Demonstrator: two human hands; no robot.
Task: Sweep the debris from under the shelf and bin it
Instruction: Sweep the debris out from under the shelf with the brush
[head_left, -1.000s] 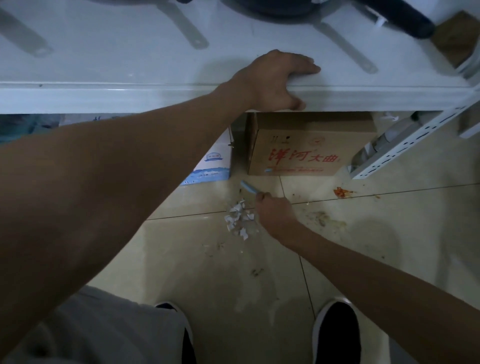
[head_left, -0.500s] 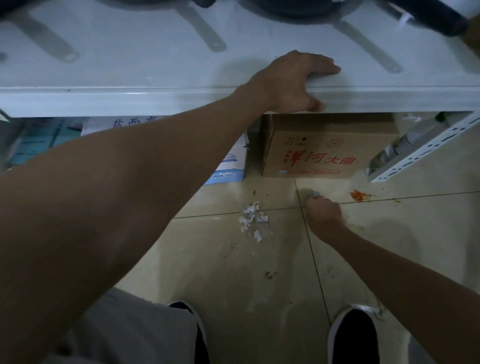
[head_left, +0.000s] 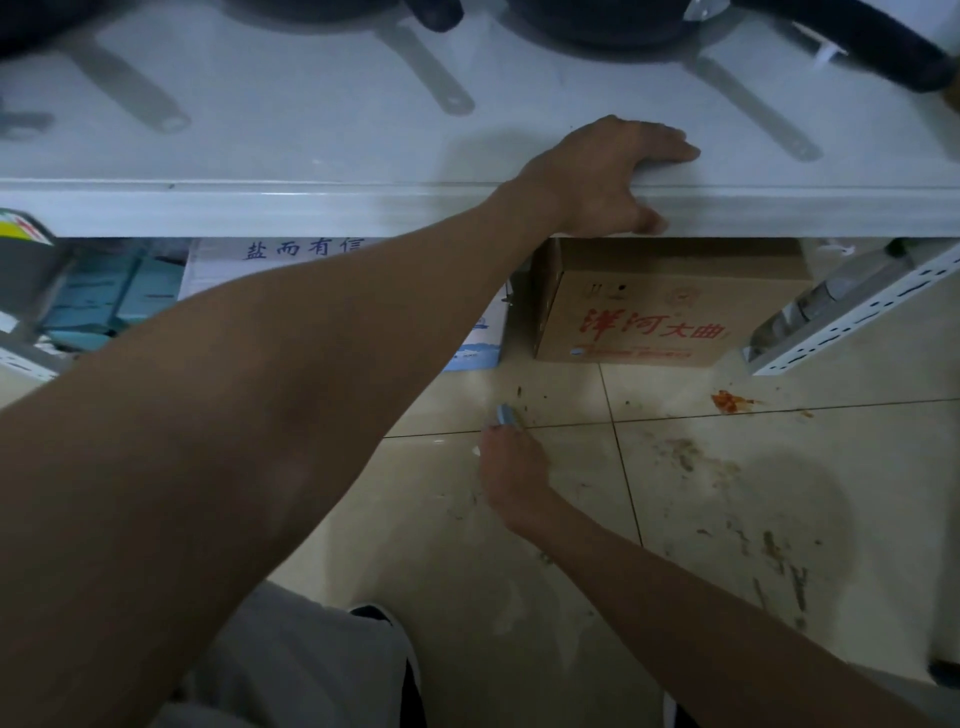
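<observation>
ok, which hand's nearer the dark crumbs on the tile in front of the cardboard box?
Right. The right hand is down at the floor, its small blue tool right beside the crumbs; the left hand rests up on the shelf edge.

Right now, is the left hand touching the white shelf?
Touching. The head view shows the left hand resting on the shelf, fingers on top, thumb against its front edge.
</observation>
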